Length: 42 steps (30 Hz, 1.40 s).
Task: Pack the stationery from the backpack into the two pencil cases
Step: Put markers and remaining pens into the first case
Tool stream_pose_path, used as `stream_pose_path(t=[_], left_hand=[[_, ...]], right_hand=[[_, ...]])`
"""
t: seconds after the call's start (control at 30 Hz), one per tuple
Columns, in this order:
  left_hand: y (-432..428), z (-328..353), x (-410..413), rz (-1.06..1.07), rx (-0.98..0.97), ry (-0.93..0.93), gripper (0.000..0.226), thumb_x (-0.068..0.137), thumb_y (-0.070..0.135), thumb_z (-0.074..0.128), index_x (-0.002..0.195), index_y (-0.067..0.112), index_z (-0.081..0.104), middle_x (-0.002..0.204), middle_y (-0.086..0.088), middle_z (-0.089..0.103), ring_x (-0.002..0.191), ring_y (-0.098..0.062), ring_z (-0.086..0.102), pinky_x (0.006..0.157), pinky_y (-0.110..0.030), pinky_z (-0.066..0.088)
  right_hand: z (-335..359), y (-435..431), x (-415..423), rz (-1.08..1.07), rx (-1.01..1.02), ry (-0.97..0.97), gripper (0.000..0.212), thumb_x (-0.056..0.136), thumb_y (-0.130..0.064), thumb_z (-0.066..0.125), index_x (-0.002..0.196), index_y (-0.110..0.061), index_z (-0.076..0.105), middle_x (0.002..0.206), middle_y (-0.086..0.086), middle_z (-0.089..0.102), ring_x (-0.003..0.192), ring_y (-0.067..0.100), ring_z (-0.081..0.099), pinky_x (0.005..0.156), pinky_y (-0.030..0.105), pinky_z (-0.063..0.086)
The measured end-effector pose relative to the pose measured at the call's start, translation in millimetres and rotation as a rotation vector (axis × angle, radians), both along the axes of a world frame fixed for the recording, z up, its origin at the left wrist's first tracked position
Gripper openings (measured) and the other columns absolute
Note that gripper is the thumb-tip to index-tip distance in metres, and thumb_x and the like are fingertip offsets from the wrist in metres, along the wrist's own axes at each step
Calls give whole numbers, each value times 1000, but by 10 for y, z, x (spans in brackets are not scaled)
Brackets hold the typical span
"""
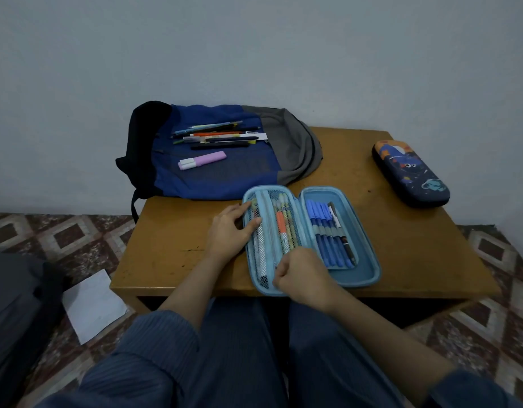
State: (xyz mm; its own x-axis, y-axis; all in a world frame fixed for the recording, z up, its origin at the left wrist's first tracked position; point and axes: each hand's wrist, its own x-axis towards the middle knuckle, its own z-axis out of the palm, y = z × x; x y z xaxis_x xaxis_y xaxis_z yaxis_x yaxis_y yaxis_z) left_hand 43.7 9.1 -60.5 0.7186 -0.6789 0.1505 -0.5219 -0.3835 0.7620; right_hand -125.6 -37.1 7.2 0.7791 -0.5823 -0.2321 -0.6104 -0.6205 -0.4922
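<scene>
A light-blue pencil case (363,260) lies open at the table's near edge. Its right half holds several blue pens (327,231). Its mesh flap (286,225) covers an orange marker and other pens. My left hand (229,232) grips the case's left wall, thumb on the mesh. My right hand (301,278) is curled at the flap's near end, fingertips pinched on its edge. A blue and grey backpack (225,178) lies flat at the back left, with a pile of pens and pencils (219,136) and a lilac highlighter (202,160) on top. A dark patterned pencil case (410,173) sits zipped at the right.
The small wooden table (172,251) stands against a pale wall over a patterned floor. A white sheet of paper (92,304) lies on the floor at the left, beside a dark bag (16,304). My knees are under the table's near edge.
</scene>
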Motion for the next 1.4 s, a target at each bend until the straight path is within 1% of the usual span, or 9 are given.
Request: stream_pose_path(t=[0.07, 0.13, 0.27, 0.37, 0.47, 0.63, 1.0, 1.2, 1.4], left_hand=[[6, -15, 4, 1, 1, 8, 58, 82, 51, 61, 132, 23, 52, 132, -1, 55, 119, -16, 51, 99, -41, 45], [4, -28, 2, 12, 8, 9, 58, 82, 53, 60, 132, 25, 52, 132, -1, 54, 120, -17, 50, 99, -42, 45], [-64, 21, -22, 58, 21, -7, 54, 84, 50, 59, 132, 26, 52, 129, 3, 55, 116, -14, 51, 97, -38, 44], [-115, 62, -25, 92, 61, -85, 52, 85, 51, 57, 132, 30, 51, 128, 5, 54, 120, -15, 46, 103, -36, 33], [-121, 70, -15, 98, 79, -104, 51, 85, 53, 56, 131, 32, 51, 129, 4, 55, 122, -15, 43, 103, -36, 28], [-103, 65, -10, 91, 63, -102, 52, 84, 54, 57, 131, 32, 51, 127, 4, 57, 121, -15, 44, 103, -35, 28], [-109, 64, -10, 88, 64, -102, 53, 83, 54, 57, 131, 31, 52, 127, 3, 57, 120, -15, 45, 104, -36, 30], [-117, 53, 6, 93, 66, -89, 53, 83, 55, 57, 131, 32, 52, 128, 3, 56, 122, -16, 44, 105, -37, 29], [-115, 51, -4, 100, 48, -92, 53, 82, 54, 58, 130, 32, 53, 127, 3, 57, 122, -15, 44, 105, -36, 28]], right_hand=[[23, -118, 21, -47, 31, -94, 12, 79, -9, 66, 71, -2, 71, 73, 7, 71, 72, 18, 66, 73, 35, 57], [44, -172, 42, -53, 72, -165, 14, 78, -12, 71, 65, -10, 66, 62, -3, 63, 63, 11, 59, 68, 28, 54], [-24, -203, 79, -51, 141, -255, 10, 81, -13, 70, 77, -4, 68, 56, -9, 53, 48, 0, 51, 49, 7, 40], [-52, -300, 151, -88, 167, -299, 17, 79, -12, 73, 66, -6, 65, 52, -5, 54, 41, 1, 51, 45, 8, 40], [-40, -375, 234, -30, 122, -231, 26, 77, -15, 75, 58, -12, 57, 54, -6, 53, 50, 2, 49, 49, 8, 39], [50, -522, 289, 69, 48, -128, 35, 63, -25, 85, 61, -8, 55, 64, 3, 56, 59, 12, 49, 61, 30, 46], [59, -516, 218, 239, 3, -75, 39, 65, -28, 83, 56, -17, 47, 58, -8, 50, 54, 2, 45, 51, 14, 32], [24, -517, 182, 339, -15, -78, 38, 68, -28, 81, 59, -20, 46, 59, -8, 48, 56, 4, 43, 56, 18, 36], [69, -522, 145, 385, 24, -43, 32, 68, -27, 81, 73, -10, 54, 62, -8, 48, 57, 2, 43, 57, 18, 39]])
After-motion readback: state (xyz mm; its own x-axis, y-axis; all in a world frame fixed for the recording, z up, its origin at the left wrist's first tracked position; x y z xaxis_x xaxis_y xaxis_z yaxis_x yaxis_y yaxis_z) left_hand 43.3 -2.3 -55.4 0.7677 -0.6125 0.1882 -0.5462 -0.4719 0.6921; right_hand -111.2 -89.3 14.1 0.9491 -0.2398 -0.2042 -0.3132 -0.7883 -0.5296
